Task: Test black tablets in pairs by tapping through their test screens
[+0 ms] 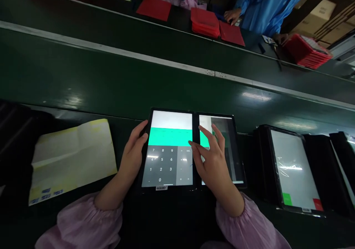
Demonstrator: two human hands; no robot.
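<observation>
Two tablets lie side by side in front of me. The left tablet (168,149) shows a calculator screen with a green band and a number pad. My left hand (133,153) rests on that tablet's left edge, fingers curled round the frame. The right tablet (224,145) shows a partly green, partly dark screen. My right hand (211,158) hovers over it with fingers spread, fingertips touching or nearly touching the glass, the thumb reaching towards the seam between both tablets. Pink sleeves cover both my forearms.
A yellow-edged paper sheet (70,158) lies at the left. A third lit tablet (294,171) sits in a dark case at the right. A green conveyor belt (138,79) runs behind. Across it, other people's hands work near stacks of red covers (205,21) and cardboard boxes (321,16).
</observation>
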